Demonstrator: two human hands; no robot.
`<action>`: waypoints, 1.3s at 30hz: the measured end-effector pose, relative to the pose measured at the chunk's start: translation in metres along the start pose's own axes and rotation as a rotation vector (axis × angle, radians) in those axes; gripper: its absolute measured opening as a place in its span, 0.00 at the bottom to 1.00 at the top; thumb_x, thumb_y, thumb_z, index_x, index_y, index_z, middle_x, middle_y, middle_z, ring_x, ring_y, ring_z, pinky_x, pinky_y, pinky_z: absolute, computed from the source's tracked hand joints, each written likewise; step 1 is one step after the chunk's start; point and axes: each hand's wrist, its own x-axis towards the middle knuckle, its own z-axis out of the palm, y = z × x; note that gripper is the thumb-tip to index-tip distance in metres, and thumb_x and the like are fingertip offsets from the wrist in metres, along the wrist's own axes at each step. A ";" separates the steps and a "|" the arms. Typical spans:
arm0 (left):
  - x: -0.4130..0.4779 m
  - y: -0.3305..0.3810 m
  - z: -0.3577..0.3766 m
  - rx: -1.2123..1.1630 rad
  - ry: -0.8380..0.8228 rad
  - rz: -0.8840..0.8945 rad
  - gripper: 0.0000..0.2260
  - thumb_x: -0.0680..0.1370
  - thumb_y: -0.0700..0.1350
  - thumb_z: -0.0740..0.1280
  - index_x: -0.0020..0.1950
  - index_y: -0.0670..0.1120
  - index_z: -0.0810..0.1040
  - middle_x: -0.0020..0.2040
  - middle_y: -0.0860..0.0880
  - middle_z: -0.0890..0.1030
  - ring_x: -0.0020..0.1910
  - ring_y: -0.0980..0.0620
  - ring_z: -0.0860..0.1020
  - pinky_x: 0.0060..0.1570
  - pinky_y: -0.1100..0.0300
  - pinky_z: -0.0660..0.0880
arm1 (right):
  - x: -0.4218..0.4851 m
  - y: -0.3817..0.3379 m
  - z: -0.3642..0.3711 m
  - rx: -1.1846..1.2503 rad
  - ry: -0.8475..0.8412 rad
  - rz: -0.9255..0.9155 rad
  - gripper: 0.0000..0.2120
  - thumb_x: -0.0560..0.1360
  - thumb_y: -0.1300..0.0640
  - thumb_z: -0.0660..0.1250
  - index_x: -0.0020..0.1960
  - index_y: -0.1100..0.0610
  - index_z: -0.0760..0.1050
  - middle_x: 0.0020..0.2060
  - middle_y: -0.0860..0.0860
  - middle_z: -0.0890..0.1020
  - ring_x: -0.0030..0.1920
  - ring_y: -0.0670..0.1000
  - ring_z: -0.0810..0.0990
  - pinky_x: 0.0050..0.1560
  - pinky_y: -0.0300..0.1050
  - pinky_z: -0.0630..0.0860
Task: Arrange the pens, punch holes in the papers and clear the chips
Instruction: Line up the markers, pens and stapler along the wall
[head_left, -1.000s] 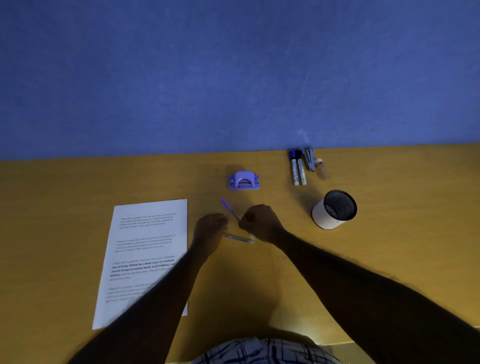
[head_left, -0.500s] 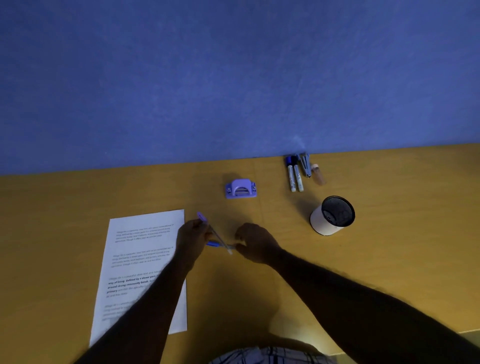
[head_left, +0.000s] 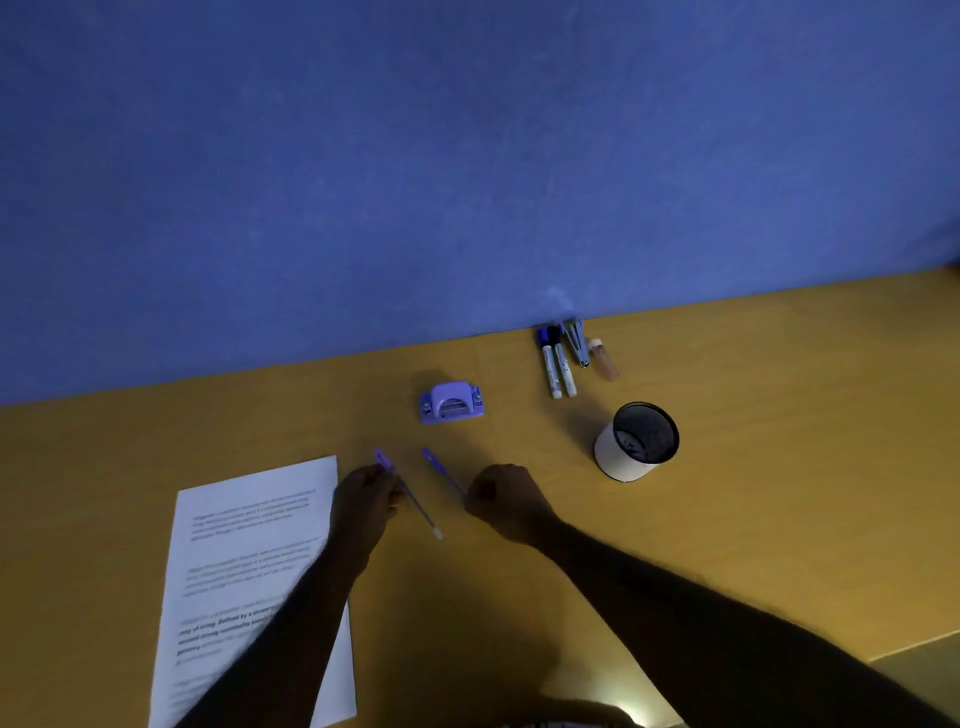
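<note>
Pens (head_left: 418, 512) have parted, one per hand; left hand (head_left: 363, 501) pinches the nearer, right hand (head_left: 506, 501) grips the farther pen (head_left: 441, 470). Next, probably, the cup (head_left: 631, 462).

Left hand (head_left: 363, 506) pinches a purple-capped pen (head_left: 415, 501) mid-barrel, white end toward the person. Right hand (head_left: 506, 501) grips a blue pen (head_left: 441, 472) by its near end (pens roughly parallel, apart). Printed sheet (head_left: 249, 545) lies under the left forearm. Purple hole punch (head_left: 451, 402), mesh pen cup (head_left: 636, 441) and two markers (head_left: 557, 366) sit further back on the yellow desk (head_left: 779, 467).
</note>
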 end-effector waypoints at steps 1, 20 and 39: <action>0.001 0.002 0.008 -0.003 -0.029 -0.003 0.08 0.79 0.43 0.65 0.42 0.45 0.80 0.36 0.47 0.82 0.35 0.53 0.79 0.34 0.60 0.74 | 0.000 0.001 -0.004 0.119 0.024 0.043 0.05 0.72 0.55 0.70 0.41 0.57 0.81 0.39 0.52 0.84 0.38 0.44 0.80 0.38 0.35 0.75; 0.009 0.047 0.115 0.059 -0.219 0.118 0.07 0.79 0.40 0.65 0.47 0.39 0.81 0.43 0.38 0.82 0.40 0.45 0.81 0.45 0.49 0.79 | 0.005 0.032 -0.039 0.744 0.122 0.133 0.07 0.74 0.64 0.70 0.51 0.57 0.78 0.40 0.54 0.86 0.41 0.53 0.87 0.42 0.49 0.84; 0.058 0.086 0.187 -0.030 -0.292 0.056 0.07 0.78 0.34 0.64 0.44 0.44 0.77 0.35 0.44 0.77 0.31 0.53 0.74 0.26 0.68 0.73 | 0.098 0.048 -0.191 0.222 0.456 0.200 0.03 0.68 0.62 0.72 0.40 0.61 0.83 0.32 0.54 0.84 0.33 0.48 0.83 0.36 0.44 0.78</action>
